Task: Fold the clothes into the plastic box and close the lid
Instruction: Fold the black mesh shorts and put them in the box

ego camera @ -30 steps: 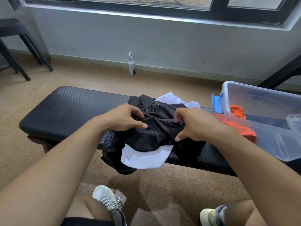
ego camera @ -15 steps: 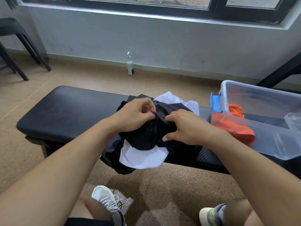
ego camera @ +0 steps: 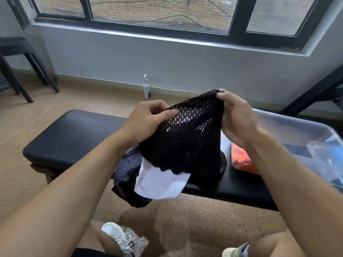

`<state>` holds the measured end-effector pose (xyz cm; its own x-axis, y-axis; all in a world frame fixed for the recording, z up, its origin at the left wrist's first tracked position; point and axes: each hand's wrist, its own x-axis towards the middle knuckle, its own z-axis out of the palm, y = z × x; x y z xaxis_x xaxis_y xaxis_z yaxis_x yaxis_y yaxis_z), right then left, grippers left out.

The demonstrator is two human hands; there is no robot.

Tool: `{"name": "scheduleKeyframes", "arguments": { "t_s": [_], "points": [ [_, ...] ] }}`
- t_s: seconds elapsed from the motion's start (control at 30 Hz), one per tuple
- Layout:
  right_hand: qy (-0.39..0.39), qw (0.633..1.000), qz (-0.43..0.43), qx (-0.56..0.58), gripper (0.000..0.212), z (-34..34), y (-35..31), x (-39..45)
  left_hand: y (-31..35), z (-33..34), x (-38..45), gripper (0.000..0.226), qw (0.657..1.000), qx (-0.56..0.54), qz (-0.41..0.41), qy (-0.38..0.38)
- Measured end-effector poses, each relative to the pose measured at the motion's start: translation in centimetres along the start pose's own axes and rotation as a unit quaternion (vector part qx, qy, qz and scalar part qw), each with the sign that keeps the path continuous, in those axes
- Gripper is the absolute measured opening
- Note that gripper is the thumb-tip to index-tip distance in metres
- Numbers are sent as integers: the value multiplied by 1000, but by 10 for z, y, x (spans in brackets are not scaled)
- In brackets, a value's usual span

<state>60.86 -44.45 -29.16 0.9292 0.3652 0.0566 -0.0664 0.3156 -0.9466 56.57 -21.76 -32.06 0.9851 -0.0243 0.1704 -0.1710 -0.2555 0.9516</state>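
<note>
Both the left hand (ego camera: 146, 119) and right hand (ego camera: 235, 119) pinch the black mesh garment (ego camera: 185, 138) aloft over the padded black bench (ego camera: 74, 134), unfolded, while the clear plastic box (ego camera: 297, 127) at three o'clock holds only orange cloth (ego camera: 241, 160), lid unclosed.

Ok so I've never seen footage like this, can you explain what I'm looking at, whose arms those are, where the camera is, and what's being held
There is no machine here. A person wears one wide-angle camera on the head, looking forward and down, so the two arms reaching in from below are their own. The left hand and right hand each pinch the top edge of a black mesh garment, holding it up. Below it, a white garment and other dark clothes hang over the edge of a black padded bench. On the right stands a clear plastic box with orange clothing inside. A pump bottle stands on the floor by the wall.
</note>
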Motion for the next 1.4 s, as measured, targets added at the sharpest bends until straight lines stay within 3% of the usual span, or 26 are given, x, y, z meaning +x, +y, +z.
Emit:
{"name": "scheduleKeyframes", "arguments": {
  "t_s": [0.1,0.27,0.37,0.53,0.6,0.73,0.83,0.97,1.03,1.13,1.27,1.4],
  "points": [
    [-38,998,21,-49,25,1,-27,1,26,-10,9,34,1000,-19,15,7],
    [-23,976,-62,-206,30,4,-74,-2,73,-38,17,41,995,81,53,16],
    [-54,952,-82,-290,25,7,-99,-8,98,-47,18,40,985,151,80,27],
    [-54,825,-83,-557,32,15,-129,-16,133,-74,25,34,955,261,115,78],
    [-47,804,-106,-583,31,20,-137,-18,143,-87,30,34,945,293,119,87],
    [-67,835,-126,-532,29,35,-146,-22,145,-98,42,25,919,339,109,171],
    [-85,847,-131,-508,28,45,-141,-21,138,-90,42,28,920,336,34,199],
    [-84,848,-129,-507,22,56,-130,-20,140,-56,13,45,984,165,-66,-14],
    [-77,856,-126,-495,18,60,-126,-20,141,-40,-2,54,987,114,-53,-96],
    [-66,883,-101,-454,20,63,-124,-21,136,-26,-17,46,984,114,3,-137],
    [-72,908,-76,-405,22,62,-127,-22,122,-18,-20,17,985,145,73,-56],
    [-110,888,-76,-440,19,58,-128,-26,123,-25,-7,14,989,89,87,78]
  ]
}}
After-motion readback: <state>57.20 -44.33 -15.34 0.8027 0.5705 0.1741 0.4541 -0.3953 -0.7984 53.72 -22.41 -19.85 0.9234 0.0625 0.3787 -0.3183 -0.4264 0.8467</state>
